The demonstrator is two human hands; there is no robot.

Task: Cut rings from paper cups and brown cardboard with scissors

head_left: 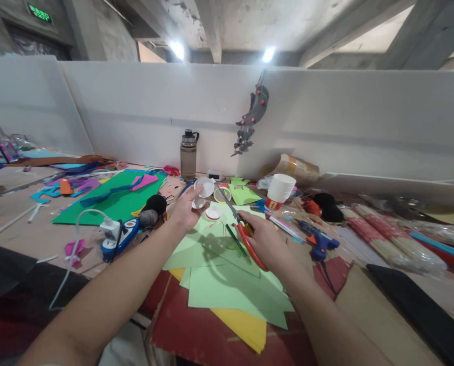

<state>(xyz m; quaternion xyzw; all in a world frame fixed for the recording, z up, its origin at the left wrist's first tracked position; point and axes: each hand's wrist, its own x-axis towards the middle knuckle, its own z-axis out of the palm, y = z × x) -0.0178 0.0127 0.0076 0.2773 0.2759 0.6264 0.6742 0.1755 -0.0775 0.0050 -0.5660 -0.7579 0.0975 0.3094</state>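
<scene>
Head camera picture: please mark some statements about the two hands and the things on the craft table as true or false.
1. The right hand holds red-handled metal scissors. True.
2. The left hand is empty. False: it holds a small white paper cup.
3. The grey plastic water bottle stands upright near the white wall. True.
4. The stack of white paper cups stands on the dark green sheet. False: it stands on the right, beyond the right hand.
</scene>
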